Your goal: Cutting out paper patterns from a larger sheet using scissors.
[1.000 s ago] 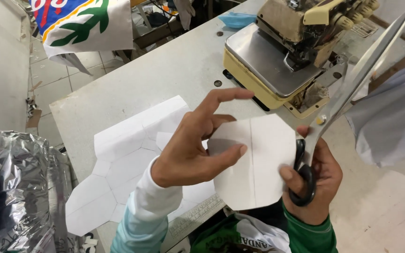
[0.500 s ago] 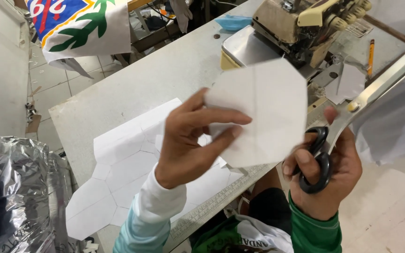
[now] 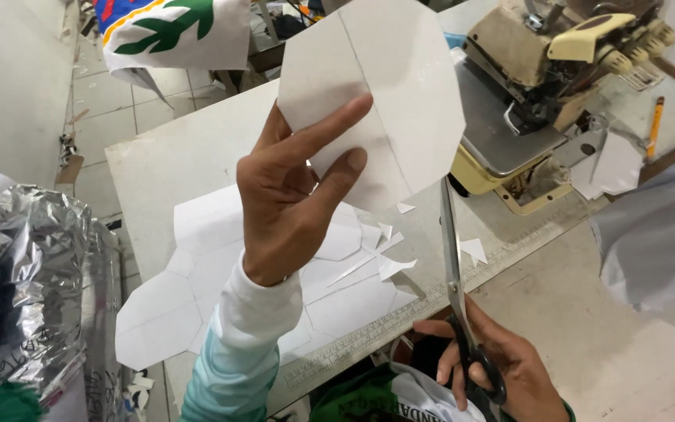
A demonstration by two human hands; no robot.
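Note:
My left hand (image 3: 294, 199) holds up a white polygon-shaped paper cutout (image 3: 376, 101) with a pencil line down its middle, raised above the table. My right hand (image 3: 494, 367) grips the black handles of long steel scissors (image 3: 451, 258), whose blades point up and touch the cutout's lower right edge. On the grey table (image 3: 181, 160) below lies a larger white paper sheet (image 3: 228, 289) with hexagon outlines and cut-out gaps, with small paper scraps (image 3: 392, 266) beside it.
A beige industrial sewing machine (image 3: 541, 86) stands at the table's far right, with a pencil (image 3: 654, 125) near it. Crinkled silver foil material (image 3: 33, 266) lies at the left. Printed fabric (image 3: 173, 31) hangs at the top left. A ruler strip runs along the table's front edge.
My left hand has lifted the paper cutout higher and further from me. The scissors swung from pointing right to upright, and their blades now meet the cutout's lower edge.

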